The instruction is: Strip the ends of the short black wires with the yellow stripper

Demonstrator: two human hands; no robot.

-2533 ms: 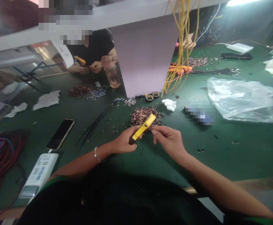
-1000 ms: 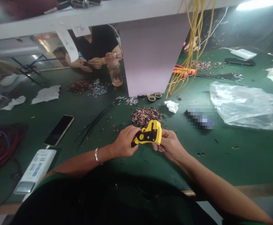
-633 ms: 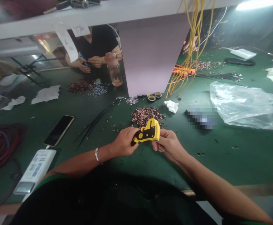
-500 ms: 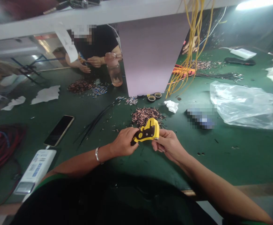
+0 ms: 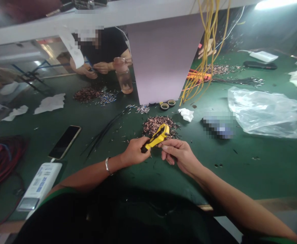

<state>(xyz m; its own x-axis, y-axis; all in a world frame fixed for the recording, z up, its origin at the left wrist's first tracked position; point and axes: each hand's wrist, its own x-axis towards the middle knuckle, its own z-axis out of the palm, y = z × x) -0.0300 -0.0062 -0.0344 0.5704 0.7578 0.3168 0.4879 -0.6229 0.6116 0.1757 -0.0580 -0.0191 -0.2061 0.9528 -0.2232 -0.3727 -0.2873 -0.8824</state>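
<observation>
My left hand (image 5: 135, 151) is wrapped round the handles of a yellow and black wire stripper (image 5: 159, 136), its head pointing up and to the right. Just right of the tool, my right hand (image 5: 177, 151) is closed, thumb against fingers; whatever is pinched there is too small to name. Beyond both hands lies a pile of short copper-coloured wire pieces (image 5: 152, 122), partly covered by the tool. Long dark wires (image 5: 104, 130) stretch across the green table left of the pile, and a small heap of pale wire bits (image 5: 143, 108) lies behind it.
A phone (image 5: 65, 142) and a white power strip (image 5: 40, 186) lie left, near coiled red wires (image 5: 0, 162). Tape rolls (image 5: 164, 106), a crumpled tissue (image 5: 186, 115) and a plastic bag (image 5: 267, 113) lie right of centre. Yellow wires (image 5: 209, 51) hang from the shelf. A co-worker (image 5: 110, 44) sits opposite beside a bottle (image 5: 124, 78).
The wire stripper has turned in my left hand, now showing its narrow edge instead of its broad side. My right hand has shifted slightly left and its fingers have changed position.
</observation>
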